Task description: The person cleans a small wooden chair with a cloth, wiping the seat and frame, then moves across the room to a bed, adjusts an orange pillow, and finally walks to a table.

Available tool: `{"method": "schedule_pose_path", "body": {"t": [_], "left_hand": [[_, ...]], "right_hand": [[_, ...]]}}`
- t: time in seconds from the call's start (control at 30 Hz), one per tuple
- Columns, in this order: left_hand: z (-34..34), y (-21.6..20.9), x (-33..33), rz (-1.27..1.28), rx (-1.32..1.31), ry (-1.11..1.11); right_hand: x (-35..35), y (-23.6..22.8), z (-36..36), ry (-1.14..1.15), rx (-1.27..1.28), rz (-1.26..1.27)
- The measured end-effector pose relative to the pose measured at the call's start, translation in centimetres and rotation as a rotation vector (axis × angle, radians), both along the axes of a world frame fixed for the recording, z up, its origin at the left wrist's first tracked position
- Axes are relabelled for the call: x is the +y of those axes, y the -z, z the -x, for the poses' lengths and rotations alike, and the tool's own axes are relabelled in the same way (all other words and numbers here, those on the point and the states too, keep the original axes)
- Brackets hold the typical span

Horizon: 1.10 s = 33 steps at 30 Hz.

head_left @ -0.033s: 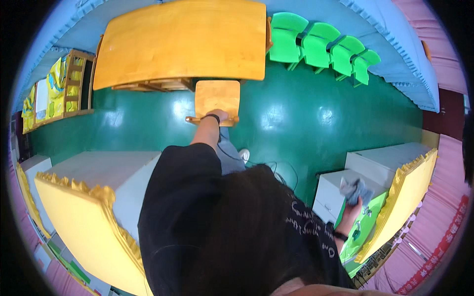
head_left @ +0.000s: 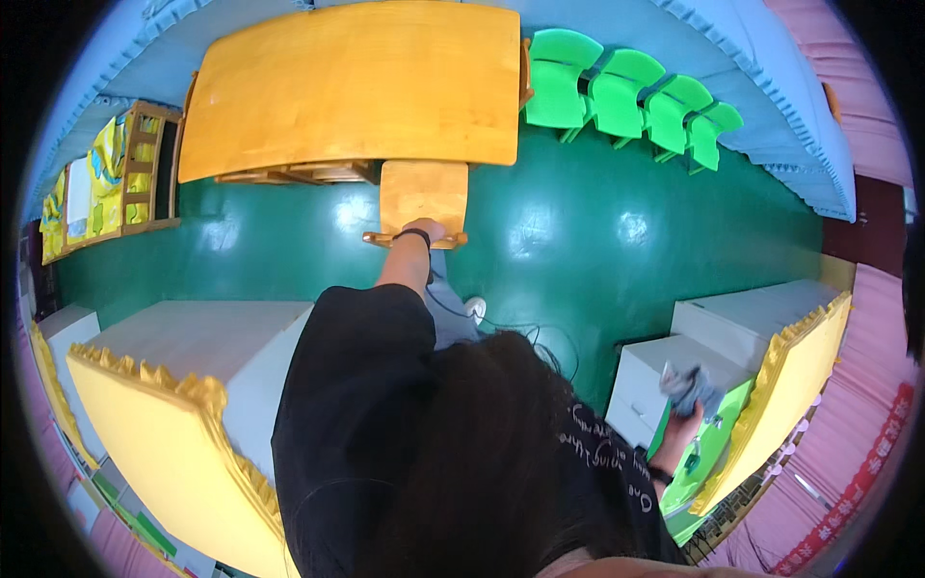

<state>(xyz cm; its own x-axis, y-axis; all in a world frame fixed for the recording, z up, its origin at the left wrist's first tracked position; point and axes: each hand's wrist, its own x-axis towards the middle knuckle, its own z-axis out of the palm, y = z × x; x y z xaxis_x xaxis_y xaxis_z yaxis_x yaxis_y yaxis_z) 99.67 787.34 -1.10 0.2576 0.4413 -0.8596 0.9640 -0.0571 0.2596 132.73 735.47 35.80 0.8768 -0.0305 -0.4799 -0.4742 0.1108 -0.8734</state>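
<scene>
A small wooden chair (head_left: 422, 191) stands at the near side of a wooden table (head_left: 356, 82). Over the top of its backrest lies my left hand (head_left: 431, 229), fingers curled round the wood and partly hidden. Off to the right, my right hand (head_left: 683, 425) is closed on a crumpled grey cloth (head_left: 692, 387). That hand and cloth are over a light green surface (head_left: 711, 453) beside a white cabinet (head_left: 640, 383).
Several green chairs (head_left: 564, 82) line up right of the table. At left is a wooden bed frame with yellow bedding (head_left: 108, 164). A grey-topped cabinet with a yellow back (head_left: 145, 414) is at lower left. Dark cables (head_left: 554, 337) lie on the green floor (head_left: 578, 250).
The grey cloth in my right hand has shifted slightly and changed its folds. My left hand stays on the chair's backrest. The whole view has tipped a little.
</scene>
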Motion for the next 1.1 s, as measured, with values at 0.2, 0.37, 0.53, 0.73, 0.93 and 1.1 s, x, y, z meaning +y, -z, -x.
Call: {"method": "schedule_pose_path", "body": {"t": [0.2, 0.37, 0.53, 0.73, 0.93, 1.1], "left_hand": [[-1.1, 0.4, 6.4, 0.022, 0.067, 0.019], [-1.9, 4.9, 11.2, -0.036, 0.028, 0.089], [-2.9, 7.2, 14.5, -0.052, 0.009, 0.127], [-2.6, 10.0, 13.7, -0.006, 0.068, 0.161], [-3.2, 12.1, 11.5, 0.073, 0.094, 0.132], [-1.4, 13.7, 8.9, 0.005, 0.058, 0.150]], "right_hand": [[4.5, -1.9, 4.2, -0.011, 0.066, 0.130], [12.7, -0.2, 4.4, -0.118, 0.130, 0.201], [16.9, 1.5, 5.9, -0.246, 0.154, 0.268], [18.2, 2.0, 6.5, -0.253, 0.200, 0.304], [18.4, 1.8, 7.0, -0.224, 0.222, 0.357], [19.5, 2.3, 7.7, -0.259, 0.224, 0.365]]}}
